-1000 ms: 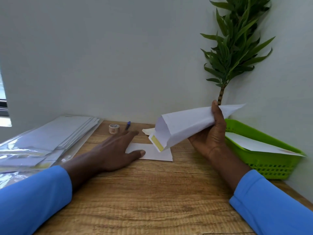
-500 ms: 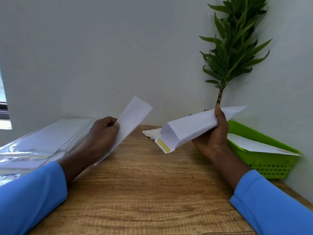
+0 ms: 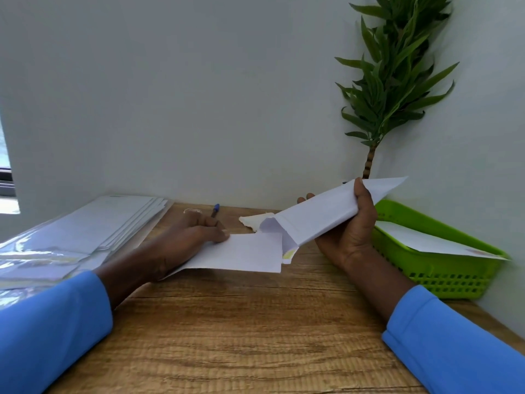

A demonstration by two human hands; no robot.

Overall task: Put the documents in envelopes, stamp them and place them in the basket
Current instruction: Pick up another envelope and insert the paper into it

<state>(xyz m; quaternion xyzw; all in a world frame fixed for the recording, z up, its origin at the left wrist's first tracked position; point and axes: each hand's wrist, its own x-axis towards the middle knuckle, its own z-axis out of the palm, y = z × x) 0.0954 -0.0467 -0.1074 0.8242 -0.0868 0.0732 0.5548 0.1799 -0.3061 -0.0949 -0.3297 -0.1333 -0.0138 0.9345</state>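
Note:
My right hand [image 3: 352,231] grips a white envelope [image 3: 326,214], squeezed so its mouth gapes toward the left, flap with a yellow strip hanging down. My left hand [image 3: 184,240] holds a folded white document [image 3: 244,253] flat and low over the table, its right edge at the envelope's mouth. A green basket [image 3: 443,268] stands at the right with one white envelope [image 3: 426,241] lying in it. Behind my left hand a small stamp roll [image 3: 192,211] is partly hidden.
A stack of white envelopes in clear plastic [image 3: 85,231] lies at the left. A blue pen [image 3: 215,210] and a torn paper scrap [image 3: 255,220] rest near the wall. A green plant [image 3: 392,81] rises in the right corner. The wooden table [image 3: 241,322] spreads in front.
My left hand picked the document off the table, raised it, then brought it down and right to the envelope's mouth. My right hand kept holding the envelope.

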